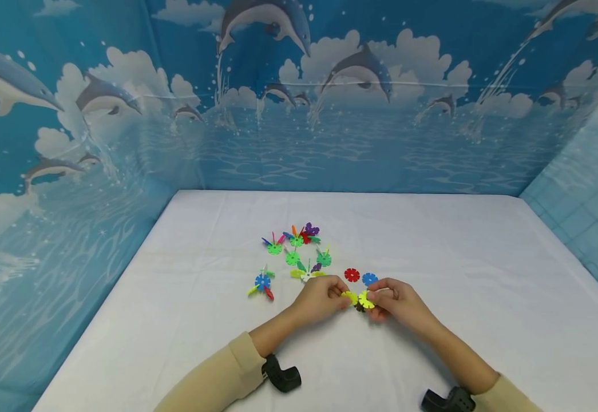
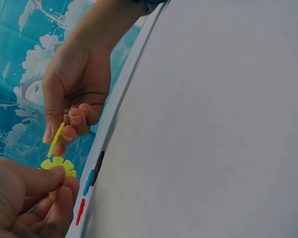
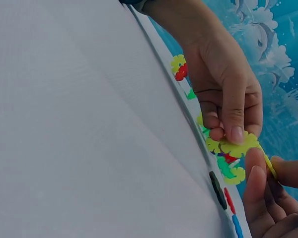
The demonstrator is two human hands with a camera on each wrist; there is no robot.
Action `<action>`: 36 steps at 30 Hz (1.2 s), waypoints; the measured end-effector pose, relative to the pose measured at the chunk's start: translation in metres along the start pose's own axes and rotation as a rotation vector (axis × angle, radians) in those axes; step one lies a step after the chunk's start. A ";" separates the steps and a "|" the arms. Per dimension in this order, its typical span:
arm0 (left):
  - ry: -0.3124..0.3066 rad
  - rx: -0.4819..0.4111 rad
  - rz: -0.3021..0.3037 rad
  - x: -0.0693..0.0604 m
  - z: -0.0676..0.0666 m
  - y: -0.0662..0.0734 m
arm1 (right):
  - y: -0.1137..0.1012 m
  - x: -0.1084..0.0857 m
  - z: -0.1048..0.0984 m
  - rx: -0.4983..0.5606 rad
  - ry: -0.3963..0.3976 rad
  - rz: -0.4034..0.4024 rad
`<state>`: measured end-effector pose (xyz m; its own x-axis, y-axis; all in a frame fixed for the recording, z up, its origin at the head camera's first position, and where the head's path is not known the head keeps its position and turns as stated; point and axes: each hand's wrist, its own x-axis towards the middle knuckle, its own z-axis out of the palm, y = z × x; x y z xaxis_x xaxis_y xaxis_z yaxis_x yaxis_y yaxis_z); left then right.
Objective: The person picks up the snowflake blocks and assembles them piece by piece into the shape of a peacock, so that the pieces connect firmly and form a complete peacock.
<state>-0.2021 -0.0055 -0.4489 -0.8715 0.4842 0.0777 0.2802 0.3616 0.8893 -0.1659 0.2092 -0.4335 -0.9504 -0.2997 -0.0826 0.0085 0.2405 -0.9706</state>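
My left hand (image 1: 319, 298) pinches a yellow notched flower disc (image 1: 351, 297) between thumb and fingers. Close by on the right, my right hand (image 1: 400, 300) holds a second yellow notched disc (image 1: 365, 300) by its edge. Both discs are above the table, edge toward edge; in the left wrist view one yellow disc (image 2: 59, 164) faces the camera while the other (image 2: 55, 141) appears nearly edge-on. Whether their slots touch I cannot tell. Below them lies a dark disc (image 1: 360, 308), partly hidden. A red disc (image 1: 352, 275) and a blue disc (image 1: 369, 278) lie flat just beyond the hands.
Left of the hands stands a joined cluster with a blue disc (image 1: 262, 282) in its middle. Farther back, several joined discs, mostly green (image 1: 292, 257), form a loose ring, with a white disc (image 1: 307, 276) at its near side. A white cloth (image 1: 201, 246) covers the table.
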 end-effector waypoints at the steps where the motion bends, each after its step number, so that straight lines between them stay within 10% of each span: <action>1: 0.002 0.000 0.009 0.000 0.001 -0.001 | 0.000 0.000 0.001 0.005 0.006 -0.005; 26: 0.009 0.292 0.294 -0.013 0.010 0.006 | -0.006 -0.011 0.032 -0.081 0.223 -0.036; 36: 0.042 0.141 0.194 -0.007 0.014 -0.005 | -0.007 0.002 0.013 -0.050 0.147 0.037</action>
<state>-0.1915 0.0003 -0.4597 -0.8110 0.5232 0.2617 0.4946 0.3743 0.7844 -0.1635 0.1948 -0.4302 -0.9851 -0.1521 -0.0801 0.0320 0.2956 -0.9548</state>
